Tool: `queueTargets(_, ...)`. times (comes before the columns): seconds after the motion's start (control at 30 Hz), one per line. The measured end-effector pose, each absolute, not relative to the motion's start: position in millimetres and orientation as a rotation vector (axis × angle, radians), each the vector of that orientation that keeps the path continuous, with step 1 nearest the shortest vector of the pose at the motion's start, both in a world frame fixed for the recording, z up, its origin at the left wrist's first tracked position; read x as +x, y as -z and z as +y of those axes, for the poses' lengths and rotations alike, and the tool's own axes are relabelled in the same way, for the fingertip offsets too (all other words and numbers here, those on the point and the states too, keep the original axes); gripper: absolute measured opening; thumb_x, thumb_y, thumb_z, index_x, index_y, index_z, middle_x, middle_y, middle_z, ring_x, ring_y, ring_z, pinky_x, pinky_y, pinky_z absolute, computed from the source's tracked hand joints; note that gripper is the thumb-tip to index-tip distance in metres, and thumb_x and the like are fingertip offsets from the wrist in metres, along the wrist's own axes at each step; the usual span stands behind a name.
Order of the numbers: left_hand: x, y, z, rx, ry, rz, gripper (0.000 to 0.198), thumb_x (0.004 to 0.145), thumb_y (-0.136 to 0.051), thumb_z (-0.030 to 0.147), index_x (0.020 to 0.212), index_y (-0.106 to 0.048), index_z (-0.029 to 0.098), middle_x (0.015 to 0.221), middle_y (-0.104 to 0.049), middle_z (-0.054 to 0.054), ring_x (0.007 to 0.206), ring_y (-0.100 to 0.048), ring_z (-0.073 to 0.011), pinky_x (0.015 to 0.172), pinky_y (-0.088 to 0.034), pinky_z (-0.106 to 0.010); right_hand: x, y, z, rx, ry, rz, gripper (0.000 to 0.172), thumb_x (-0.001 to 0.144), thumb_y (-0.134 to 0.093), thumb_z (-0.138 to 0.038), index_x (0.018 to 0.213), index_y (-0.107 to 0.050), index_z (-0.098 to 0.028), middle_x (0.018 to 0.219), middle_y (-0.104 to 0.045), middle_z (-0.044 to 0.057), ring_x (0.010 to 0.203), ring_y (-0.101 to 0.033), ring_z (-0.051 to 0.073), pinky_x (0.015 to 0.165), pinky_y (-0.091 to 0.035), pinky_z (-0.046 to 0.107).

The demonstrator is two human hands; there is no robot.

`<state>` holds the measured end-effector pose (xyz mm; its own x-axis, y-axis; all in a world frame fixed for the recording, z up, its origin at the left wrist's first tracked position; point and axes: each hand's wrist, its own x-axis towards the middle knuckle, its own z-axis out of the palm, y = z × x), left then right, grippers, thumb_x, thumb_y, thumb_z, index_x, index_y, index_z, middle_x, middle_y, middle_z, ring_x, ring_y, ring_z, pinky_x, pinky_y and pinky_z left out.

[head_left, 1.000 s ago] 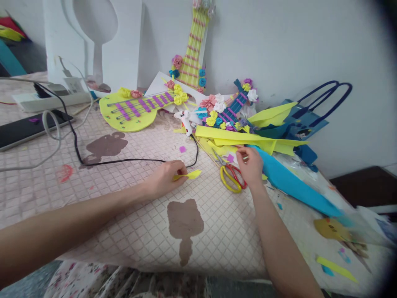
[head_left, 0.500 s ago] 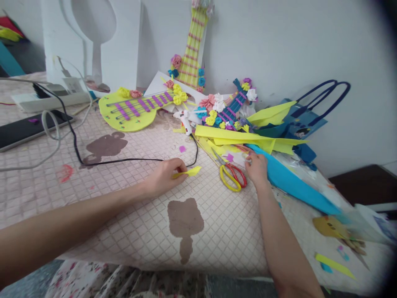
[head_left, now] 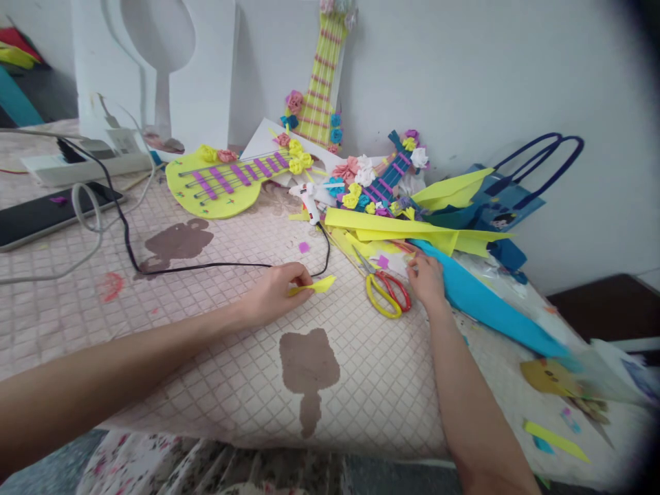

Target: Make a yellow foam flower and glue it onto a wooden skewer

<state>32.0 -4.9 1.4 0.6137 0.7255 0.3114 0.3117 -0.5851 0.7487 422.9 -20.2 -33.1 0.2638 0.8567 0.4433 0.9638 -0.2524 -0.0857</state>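
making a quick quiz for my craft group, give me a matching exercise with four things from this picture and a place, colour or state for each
1. left hand
2. scissors
3. glue gun
4. tote bag

a. mostly blue
b. pinching a yellow strip
c. lying beside the right hand
d. white, with a black cord

Pairs: 1-b, 2-c, 3-d, 4-a
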Motion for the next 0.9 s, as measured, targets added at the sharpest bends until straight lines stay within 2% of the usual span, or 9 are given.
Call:
queueTargets(0.33,32,2,-4,2.173,-0.807,0.795,0.007,0.078,-0.055,0.024,0.078,-0.057,0.017,0.078,-0.062,-0.001,0.072,-0.057,-0.012,0.068,-0.047,-0.023,421,37,-17,-2.263,0.37,-1.559,0.02,0.08,-0.044,-0.026,0.091,-0.056,-0.014,0.1,-0.054,0.017,0.095,-0.05,0.029,0.078,-0.042,0.044)
queueTargets(0.6,32,2,-5,2.156,-0.788,0.799,0.006,0.078,-0.055,0.022,0.079,-0.057,0.017,0.079,-0.062,-0.001,0.073,-0.057,-0.0123,0.068,-0.047,-0.024,423,31,-16,-2.14,0.269,-1.66,0.014,0.076,-0.047,-0.024,0.082,-0.058,-0.017,0.097,-0.062,0.013,0.1,-0.052,0.026,0.091,-0.04,0.041)
queueTargets(0.77,33,-1,-6,2.171,-0.798,0.808,0.006,0.078,-0.056,0.022,0.078,-0.057,0.016,0.077,-0.062,-0.001,0.071,-0.058,-0.0118,0.066,-0.046,-0.023,415,29,-15,-2.142,0.236,-1.558,0.021,0.079,-0.042,-0.024,0.086,-0.059,-0.013,0.096,-0.062,0.018,0.097,-0.054,0.03,0.087,-0.04,0.044)
queueTargets(0.9,33,-1,-6,2.178,-0.788,0.803,0.007,0.078,-0.056,0.023,0.077,-0.057,0.016,0.077,-0.062,-0.001,0.071,-0.057,-0.0121,0.066,-0.046,-0.023,412,21,-17,-2.125,0.172,-1.422,0.03,0.084,-0.037,-0.031,0.09,-0.058,-0.011,0.094,-0.063,0.021,0.09,-0.057,0.031,0.081,-0.043,0.045)
